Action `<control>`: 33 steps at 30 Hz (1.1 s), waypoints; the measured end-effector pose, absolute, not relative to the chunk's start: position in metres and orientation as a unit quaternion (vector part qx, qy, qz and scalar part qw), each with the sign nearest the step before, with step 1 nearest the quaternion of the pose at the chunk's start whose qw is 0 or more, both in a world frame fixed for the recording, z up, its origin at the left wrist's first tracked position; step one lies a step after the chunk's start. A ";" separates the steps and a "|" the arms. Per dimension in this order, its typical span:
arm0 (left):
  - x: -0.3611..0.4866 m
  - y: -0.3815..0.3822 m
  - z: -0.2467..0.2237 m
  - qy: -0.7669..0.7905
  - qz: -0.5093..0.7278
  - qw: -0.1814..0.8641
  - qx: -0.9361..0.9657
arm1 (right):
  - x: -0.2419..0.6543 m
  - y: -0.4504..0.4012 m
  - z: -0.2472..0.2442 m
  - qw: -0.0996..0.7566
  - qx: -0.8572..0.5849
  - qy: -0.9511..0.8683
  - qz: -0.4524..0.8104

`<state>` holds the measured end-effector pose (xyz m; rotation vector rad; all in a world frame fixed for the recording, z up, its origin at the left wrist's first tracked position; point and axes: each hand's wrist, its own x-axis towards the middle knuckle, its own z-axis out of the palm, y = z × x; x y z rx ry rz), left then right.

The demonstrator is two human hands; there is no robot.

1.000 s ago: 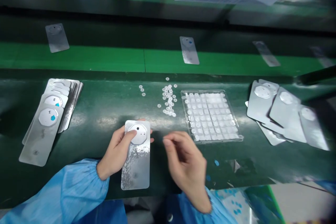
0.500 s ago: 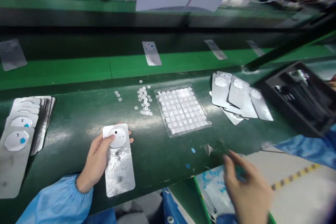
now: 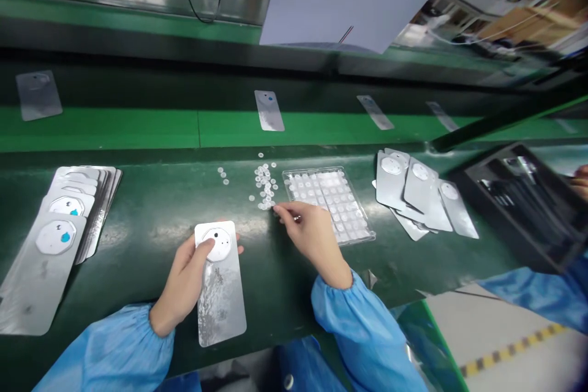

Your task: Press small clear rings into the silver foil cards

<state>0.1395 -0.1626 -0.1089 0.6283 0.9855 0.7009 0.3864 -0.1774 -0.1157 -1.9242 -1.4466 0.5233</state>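
Observation:
My left hand [image 3: 186,278] grips a silver rectangular plate [image 3: 223,300] with rounded corners, thumb on top and fingers beneath. Near the plate's far end is a white octagonal patch with dark dots, partly under the thumb. My right hand [image 3: 312,233] is pinched at the near edge of a scatter of small translucent discs [image 3: 265,180]. A small dark, shiny bit shows by its fingers, but what the pinch holds is too small to make out. Beyond and beside that hand lies a clear tray [image 3: 346,208] of small whitish pieces in rows, partly covered by the hand.
Overlapping silver plates [image 3: 37,282] with blue dots lie at left. More plates [image 3: 422,190] are heaped right of the tray. A black box [image 3: 519,208] of dark items stands farther right, near another person's hand [image 3: 581,180]. Single plates lie along the green belt [image 3: 160,128] behind.
My right hand has moved from the bench's near right edge, left and forward to the discs, and its fingers have closed. My left hand keeps its hold on the plate. The view has shifted slightly.

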 end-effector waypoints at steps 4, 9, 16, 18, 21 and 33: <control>0.132 -0.165 -0.117 0.461 0.381 0.689 0.409 | 0.373 -0.189 -0.100 0.459 -0.665 -0.404 0.429; 0.127 -0.166 -0.117 0.444 0.387 0.517 0.621 | 0.332 -0.202 -0.093 0.512 -0.563 -0.287 0.581; 0.133 -0.165 -0.113 0.380 0.445 0.454 0.672 | 0.302 -0.209 -0.096 0.488 -0.526 -0.325 0.616; 0.132 -0.165 -0.112 0.385 0.437 0.467 0.666 | 0.304 -0.209 -0.096 0.470 -0.528 -0.338 0.621; 0.131 -0.164 -0.107 0.412 0.406 0.492 0.651 | 0.310 -0.208 -0.093 0.443 -0.526 -0.340 0.642; 0.128 -0.161 -0.105 0.389 0.369 0.509 0.673 | 0.314 -0.203 -0.079 0.426 -0.550 -0.390 0.603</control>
